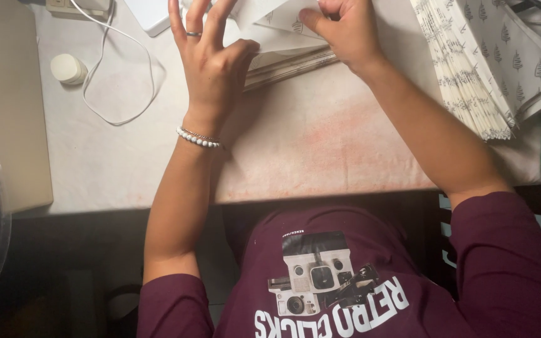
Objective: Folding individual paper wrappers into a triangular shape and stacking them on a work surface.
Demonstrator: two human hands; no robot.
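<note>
Both hands work at the far edge of the bench (pixel 320 144), on a white paper sheet (pixel 270 28) printed with small grey trees. My left hand (pixel 211 62) is spread, fingers splayed upward, a ring on one finger and a bead bracelet (pixel 198 138) at the wrist; its thumb presses down on the sheet, so it is unclenched and holds nothing. My right hand (pixel 342 31) is curled shut, pinching a fold of the same sheet between thumb and fingers. That sheet lies on top of a flat stack of folded paper (pixel 289 66). A larger fanned pile of the same printed paper (pixel 489 69) sits to the right, apart from my hands. To the left, a white cable (pixel 117 69) loops near a small round white cap (pixel 67 67).
</note>
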